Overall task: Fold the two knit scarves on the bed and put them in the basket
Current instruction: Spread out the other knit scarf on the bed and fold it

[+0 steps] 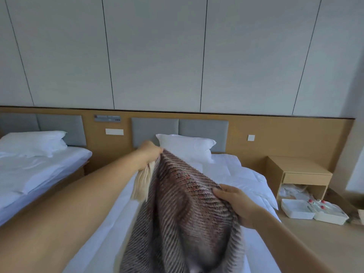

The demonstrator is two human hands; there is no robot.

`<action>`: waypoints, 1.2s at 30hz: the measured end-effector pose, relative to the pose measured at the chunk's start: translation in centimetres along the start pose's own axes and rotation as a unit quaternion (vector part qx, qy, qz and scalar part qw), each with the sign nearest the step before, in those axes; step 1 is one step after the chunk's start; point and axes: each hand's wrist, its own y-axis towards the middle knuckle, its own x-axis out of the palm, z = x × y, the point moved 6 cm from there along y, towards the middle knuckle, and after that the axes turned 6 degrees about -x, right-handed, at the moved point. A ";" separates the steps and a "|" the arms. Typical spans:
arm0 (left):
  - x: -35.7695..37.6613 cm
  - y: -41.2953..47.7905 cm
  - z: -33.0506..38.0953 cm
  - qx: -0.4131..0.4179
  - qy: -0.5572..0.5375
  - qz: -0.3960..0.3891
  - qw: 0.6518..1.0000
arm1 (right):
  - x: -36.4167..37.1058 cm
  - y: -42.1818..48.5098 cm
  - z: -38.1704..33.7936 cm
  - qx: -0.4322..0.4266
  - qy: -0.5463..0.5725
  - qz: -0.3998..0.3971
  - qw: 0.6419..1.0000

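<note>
Brown-and-cream striped knit scarf with a pale fringe (183, 203) hangs lifted over the white bed (236, 174), its long axis running away from the person. Left hand (149, 154) pinches the far fringed end; right hand (236, 205) grips the near right edge. Folding likely means bringing the far end back.

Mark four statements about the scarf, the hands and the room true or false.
1. Both the left hand and the right hand grip the striped knit scarf. True.
2. The scarf lies folded in a basket. False: it is held up over the bed.
3. A white pillow lies at the bed's head. True.
4. The nightstand stands left of the bed. False: it stands to the right.
</note>
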 end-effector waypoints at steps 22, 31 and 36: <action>10.6 -7.8 -1.1 0.033 -0.099 -0.469 0.877 | 2.7 2.0 -2.7 -0.046 -0.191 -0.002 0.981; 7.1 -5.2 2.1 0.130 0.064 -0.312 0.939 | -0.9 0.0 -1.0 -0.043 -0.263 0.078 0.961; 3.5 -4.2 6.1 0.141 -0.007 -0.251 0.958 | -1.9 -1.3 0.5 -0.013 -0.270 0.048 0.962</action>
